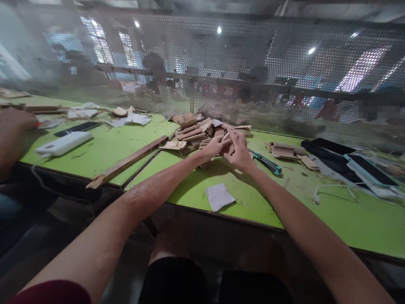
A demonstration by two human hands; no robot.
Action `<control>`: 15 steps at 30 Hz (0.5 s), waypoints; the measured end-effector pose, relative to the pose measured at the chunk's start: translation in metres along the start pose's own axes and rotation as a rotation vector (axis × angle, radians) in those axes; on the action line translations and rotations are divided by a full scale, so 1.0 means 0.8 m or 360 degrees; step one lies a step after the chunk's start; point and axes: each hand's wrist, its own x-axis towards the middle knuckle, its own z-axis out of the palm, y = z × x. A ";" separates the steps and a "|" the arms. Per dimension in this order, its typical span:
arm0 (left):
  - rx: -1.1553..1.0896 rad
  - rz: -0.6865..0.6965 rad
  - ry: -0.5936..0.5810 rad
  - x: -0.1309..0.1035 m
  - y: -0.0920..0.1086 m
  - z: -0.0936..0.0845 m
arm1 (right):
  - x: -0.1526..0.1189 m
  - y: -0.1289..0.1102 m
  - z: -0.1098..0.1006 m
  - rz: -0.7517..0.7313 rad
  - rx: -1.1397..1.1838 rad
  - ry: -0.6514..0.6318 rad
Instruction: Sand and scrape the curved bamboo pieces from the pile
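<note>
My two hands meet at the front of a heap of curved bamboo pieces point(191, 134) on the green table. My left hand point(211, 148) is closed, its fingertips pressed on a brown bamboo piece point(227, 147). From the other side my right hand point(238, 153) curls its fingers round the same piece, thumb below. Parts of the piece are hidden by the fingers. Just right of my right hand lies a green and black utility knife point(267, 163). A pale square of paper, maybe sandpaper point(219, 197), lies in front of my hands, near the table edge.
A long wooden strip point(128, 162) and a thin dark rod point(141, 168) lie at left. Beyond are a white power bank point(63, 143) with cable, a dark phone point(77, 128) and another person's hand point(15, 126). Right are bamboo pieces point(286, 151) and phones point(373, 169). Perforated screen point(202, 93) behind.
</note>
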 end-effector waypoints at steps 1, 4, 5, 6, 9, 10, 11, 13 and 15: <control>-0.0031 -0.0018 -0.0001 -0.001 0.000 0.000 | 0.000 -0.001 0.000 -0.0003 -0.0028 -0.0029; -0.0159 -0.0049 -0.0029 -0.007 0.003 0.004 | 0.000 -0.003 0.000 -0.0012 -0.0119 -0.0059; -0.0206 -0.0056 -0.0050 -0.010 0.005 0.005 | 0.000 -0.004 0.000 -0.0009 -0.0152 -0.0058; -0.0250 -0.0070 -0.0072 -0.013 0.008 0.007 | 0.001 -0.004 -0.001 -0.0006 -0.0183 -0.0052; -0.0332 -0.0147 -0.0084 -0.019 0.015 0.010 | 0.003 -0.003 -0.001 -0.0023 -0.0236 -0.0020; -0.0344 -0.0169 -0.0073 -0.020 0.017 0.011 | 0.003 -0.002 -0.001 -0.0047 -0.0233 -0.0012; -0.0353 -0.0186 -0.0061 -0.020 0.018 0.011 | 0.004 -0.001 -0.001 -0.0081 -0.0215 -0.0008; -0.0351 -0.0202 -0.0039 -0.020 0.019 0.010 | 0.005 0.000 -0.001 -0.0172 -0.0136 -0.0010; -0.0309 -0.0205 -0.0028 -0.020 0.017 0.008 | 0.005 -0.002 -0.001 -0.0263 -0.0019 -0.0020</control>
